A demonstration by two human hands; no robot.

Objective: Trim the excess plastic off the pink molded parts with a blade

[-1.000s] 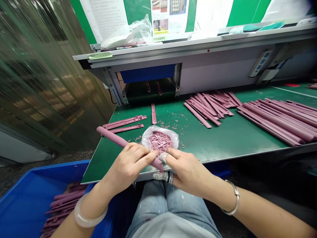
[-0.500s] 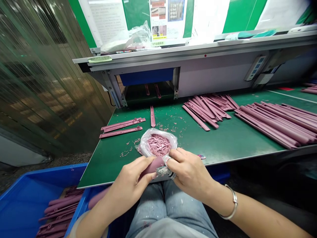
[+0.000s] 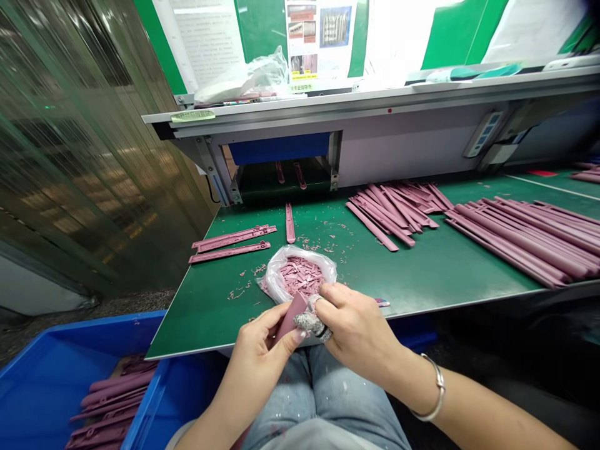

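My left hand (image 3: 260, 350) is closed round a long mauve plastic strip (image 3: 291, 317), its end tilted up toward the bag. My right hand (image 3: 349, 322) is closed against that end; its thumb wears a grey speckled cover (image 3: 309, 323). Whatever the right fingers pinch is hidden. Just beyond both hands, an open clear plastic bag (image 3: 274, 284) holds mauve shavings (image 3: 302, 275). One strip (image 3: 289, 223) lies behind the bag, and several more strips (image 3: 229, 250) lie to its left.
Loose mauve strips (image 3: 394, 215) are heaped at the back, with a neater row (image 3: 525, 237) at the right. Scraps dot the green table (image 3: 206, 300). A blue bin (image 3: 42, 350) with mauve parts stands at lower left. A chute (image 3: 281, 178) opens under the shelf (image 3: 365, 100).
The strip in my left hand has turned, and its end now points more steeply upward. My left hand has rolled with it. My right hand stays nearly in place.
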